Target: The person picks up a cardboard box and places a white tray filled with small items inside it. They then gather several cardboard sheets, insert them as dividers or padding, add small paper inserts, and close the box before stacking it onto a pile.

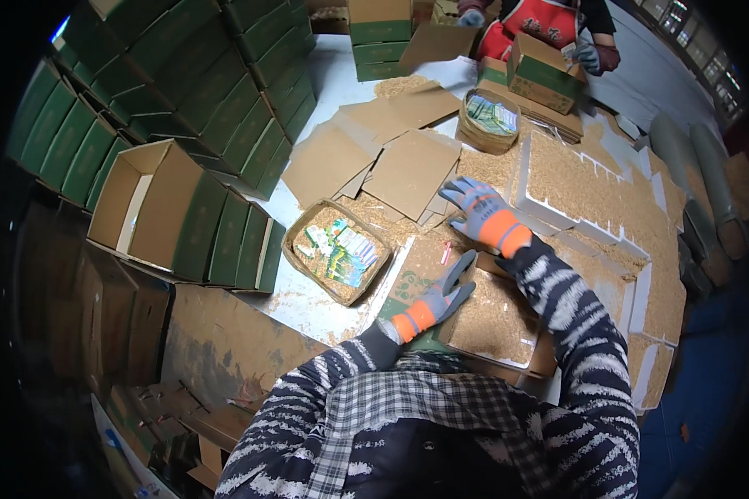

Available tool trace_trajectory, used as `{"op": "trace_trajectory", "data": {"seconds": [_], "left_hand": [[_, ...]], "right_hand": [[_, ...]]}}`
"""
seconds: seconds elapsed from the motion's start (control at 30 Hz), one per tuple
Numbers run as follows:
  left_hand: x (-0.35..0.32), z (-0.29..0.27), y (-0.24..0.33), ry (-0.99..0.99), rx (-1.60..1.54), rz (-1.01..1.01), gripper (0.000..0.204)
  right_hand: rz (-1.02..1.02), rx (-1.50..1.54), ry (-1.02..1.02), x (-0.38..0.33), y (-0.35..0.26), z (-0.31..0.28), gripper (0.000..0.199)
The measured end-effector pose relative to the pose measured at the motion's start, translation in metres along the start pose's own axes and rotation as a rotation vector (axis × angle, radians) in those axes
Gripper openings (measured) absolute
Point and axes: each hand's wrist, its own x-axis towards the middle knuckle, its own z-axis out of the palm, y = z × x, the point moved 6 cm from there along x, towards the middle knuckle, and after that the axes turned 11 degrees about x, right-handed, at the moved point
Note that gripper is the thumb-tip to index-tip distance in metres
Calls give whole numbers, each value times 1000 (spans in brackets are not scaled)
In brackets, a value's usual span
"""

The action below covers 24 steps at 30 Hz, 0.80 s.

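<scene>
At the centre of the frame, the person's left hand (438, 298), in a grey glove with an orange cuff, lies flat and open on the near-left rim of an open carton (495, 320) filled level with tan sawdust-like chaff; it presses the edge rather than gripping it. The right hand (481, 212), gloved the same, hovers spread wide and empty just above the carton's far edge, near a stack of flat cardboard sheets (408, 170) on the worktop (308, 303). The carton sits just below mid-frame, right in front of the person, its green printed flap folded outward on the left. Packed this full, it is probably fairly heavy and prone to spilling loose fill if tipped; the walls are stiff but the flaps bend easily, so the surest hold looks to be low on two opposite sides, kept level. Left of it stands a woven basket (335, 249) of small coloured packets. Green cartons (208, 91) are stacked across the upper left, and another person (549, 25) in a red apron handles a box at the top.
</scene>
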Motion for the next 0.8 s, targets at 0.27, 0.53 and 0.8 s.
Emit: {"op": "trace_trajectory", "data": {"seconds": [0.27,0.53,0.8], "left_hand": [[-29,-162,-69,676,961,-192,34],[-14,-178,-126,301,1111,-344,13],[-47,-211,-148,620,449,-366,19]], "right_hand": [[-403,-392,-58,113,41,141,36],[-472,-168,26,64,35,62,30],[-72,-35,296,-140,-46,-84,28]]}}
